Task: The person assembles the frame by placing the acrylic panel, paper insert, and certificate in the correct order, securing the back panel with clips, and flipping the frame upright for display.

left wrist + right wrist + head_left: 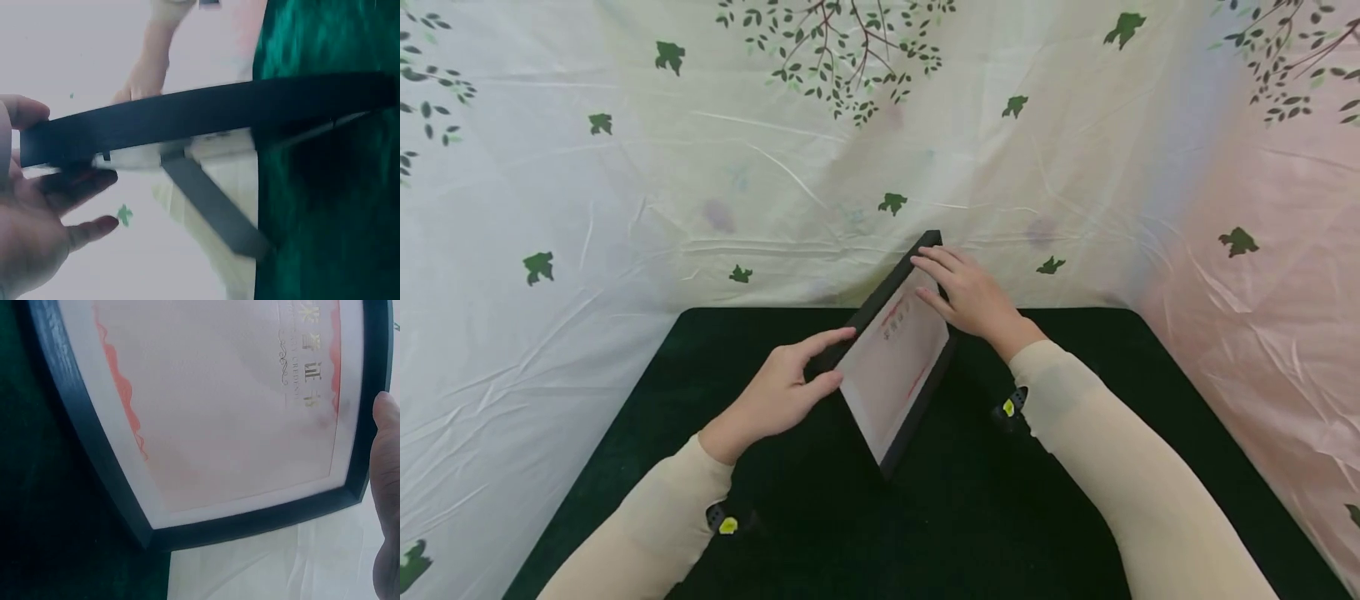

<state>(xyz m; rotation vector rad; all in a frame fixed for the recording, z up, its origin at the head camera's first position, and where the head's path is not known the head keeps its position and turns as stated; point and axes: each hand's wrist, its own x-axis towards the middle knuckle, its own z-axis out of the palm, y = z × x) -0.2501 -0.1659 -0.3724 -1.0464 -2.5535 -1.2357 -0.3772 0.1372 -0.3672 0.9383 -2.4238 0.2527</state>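
A black picture frame with a pale certificate inside stands tilted over the dark green tabletop. My left hand grips its left side, with the thumb on the front; in the left wrist view the fingers reach behind it. A grey support leg sticks out from the frame's back. At the upper right corner my right hand holds the top edge. Red border trim and gold characters show on the certificate in the right wrist view, while most of the right fingers are hidden there.
A dark green cloth covers the table. Behind it hangs a pale curtain printed with leaves and birds, and a pinkish curtain closes off the right side. Both wrists wear small black straps.
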